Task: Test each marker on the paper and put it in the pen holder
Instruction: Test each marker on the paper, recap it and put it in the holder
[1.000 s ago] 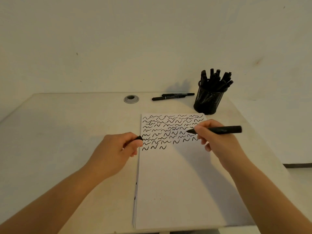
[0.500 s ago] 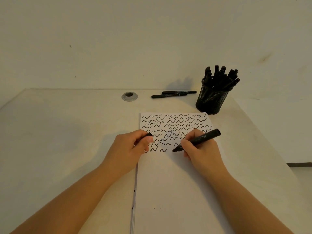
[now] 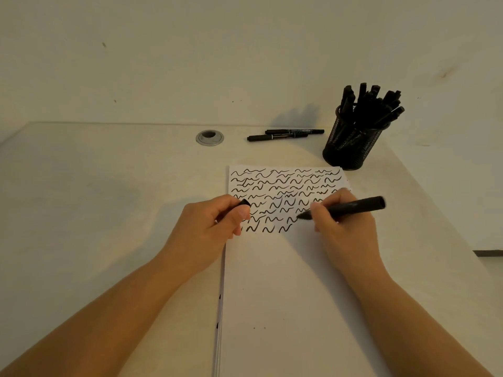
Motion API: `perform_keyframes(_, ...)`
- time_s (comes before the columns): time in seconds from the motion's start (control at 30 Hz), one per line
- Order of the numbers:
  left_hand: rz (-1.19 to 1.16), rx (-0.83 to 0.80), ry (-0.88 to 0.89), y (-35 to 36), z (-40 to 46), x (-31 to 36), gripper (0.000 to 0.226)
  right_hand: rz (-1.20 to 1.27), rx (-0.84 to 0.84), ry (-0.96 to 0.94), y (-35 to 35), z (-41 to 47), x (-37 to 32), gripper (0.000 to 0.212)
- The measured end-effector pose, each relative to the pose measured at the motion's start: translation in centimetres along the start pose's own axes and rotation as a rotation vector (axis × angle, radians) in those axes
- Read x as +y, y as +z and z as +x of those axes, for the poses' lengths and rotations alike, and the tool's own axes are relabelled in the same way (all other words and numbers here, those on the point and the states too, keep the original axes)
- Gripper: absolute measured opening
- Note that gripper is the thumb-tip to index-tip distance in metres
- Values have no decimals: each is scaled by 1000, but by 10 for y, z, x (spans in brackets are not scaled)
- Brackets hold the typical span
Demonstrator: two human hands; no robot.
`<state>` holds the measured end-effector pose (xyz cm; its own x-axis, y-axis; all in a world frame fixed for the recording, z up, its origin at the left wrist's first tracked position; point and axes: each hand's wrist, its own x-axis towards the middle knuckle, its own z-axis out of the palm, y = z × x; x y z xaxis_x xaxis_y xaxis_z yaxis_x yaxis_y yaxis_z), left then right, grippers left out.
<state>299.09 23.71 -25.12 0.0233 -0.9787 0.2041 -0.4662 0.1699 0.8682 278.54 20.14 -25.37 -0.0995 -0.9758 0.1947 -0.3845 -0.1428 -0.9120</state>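
Where grip (image 3: 343, 227) pinches: marker (image 3: 351, 208) forepart.

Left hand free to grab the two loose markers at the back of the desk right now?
Probably not: the left hand is pinching a cap. The path to the two markers looks open desk, but it would need to drop the cap first.

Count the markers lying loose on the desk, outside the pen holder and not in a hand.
2: both lie side by side at the desk's far edge, left of the pen holder, the nearer marker and the farther marker.

Matt paper (image 3: 285, 281) (black mesh pen holder (image 3: 351, 148))
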Motion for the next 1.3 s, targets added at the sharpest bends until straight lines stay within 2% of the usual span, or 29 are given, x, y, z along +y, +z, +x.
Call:
perform_keyframes(0.07, 9, -3, 9, 0, -1, 1, 25, 82, 80, 2, -3, 3, -1, 17)
perform_keyframes(0.13, 39, -15, 20, 1, -2, 1, 29, 164, 61, 20, -5, 4, -3, 14)
perform_keyframes(0.23, 82, -55, 45, 3, -2, 0, 17, 323, -70, 34, -7, 2, -5, 16)
perform_keyframes(0.4, 119, -122, 106, 5, -4, 5, 10, 743, -281, 121, -10, 4, -5, 25)
perform_keyframes(0.47, 128, -132, 116, 6, -4, 6, 9, 794, -359, 121, -10, 5, -4, 31)
perform_keyframes(0.63, 149, -144, 137, 6, -4, 5, 9, 762, -489, 96, -8, 2, -3, 31)
perform_keyframes(0.8, 184, -147, 170, 7, -5, 8, 16, 697, -537, 69, -6, 0, -2, 29)
perform_keyframes(0.93, 194, -167, 186, 7, -6, 12, 7, 663, -573, 35, -6, -3, -3, 30)
perform_keyframes(1.03, 201, -166, 192, 7, -7, 13, 6, 672, -564, 29, -6, -3, -4, 32)
perform_keyframes(1.17, 256, -166, 236, 8, -8, 16, 20, 642, -530, 15, -6, -4, -4, 36)
perform_keyframes(1.3, 293, -166, 252, 11, -11, 20, 23, 612, -457, -4, -3, -7, -6, 35)
